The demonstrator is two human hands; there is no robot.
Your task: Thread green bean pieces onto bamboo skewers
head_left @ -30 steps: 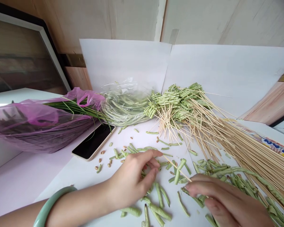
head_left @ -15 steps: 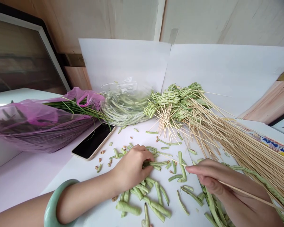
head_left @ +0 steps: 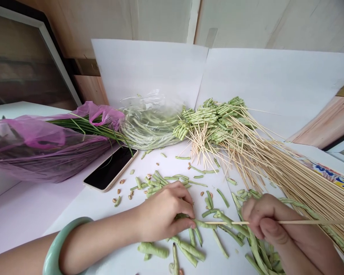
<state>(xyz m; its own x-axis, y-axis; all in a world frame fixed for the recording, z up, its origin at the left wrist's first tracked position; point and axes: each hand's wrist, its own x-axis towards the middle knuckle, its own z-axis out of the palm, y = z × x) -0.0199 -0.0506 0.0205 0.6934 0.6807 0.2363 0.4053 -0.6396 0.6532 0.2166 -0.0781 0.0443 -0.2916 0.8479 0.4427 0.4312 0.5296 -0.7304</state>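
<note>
My left hand (head_left: 172, 210), a green bangle (head_left: 65, 242) on its wrist, is closed with thumb and fingers pinching a short piece of long bean (head_left: 204, 224). A thin bamboo skewer (head_left: 306, 222) lies nearly level in my right hand (head_left: 278, 225), gripped between thumb and fingers. Its tip reaches the bean piece at my left fingertips; I cannot tell whether it has gone in. Cut bean pieces (head_left: 189, 252) are scattered under and around both hands. Longer beans (head_left: 259, 248) lie beneath my right hand.
Skewered bean bundles (head_left: 215, 118) are piled at the back, their bare skewers (head_left: 292, 179) running right. A clear bag of long beans (head_left: 151, 126), a purple bag (head_left: 46, 152) with green stalks and a phone (head_left: 110, 170) stand to the left. Brown seeds (head_left: 122, 181) dot the white surface.
My left hand has moved slightly right and down, now holding a bean piece out. My right hand has tightened around the skewer, which has turned level and meets that piece.
</note>
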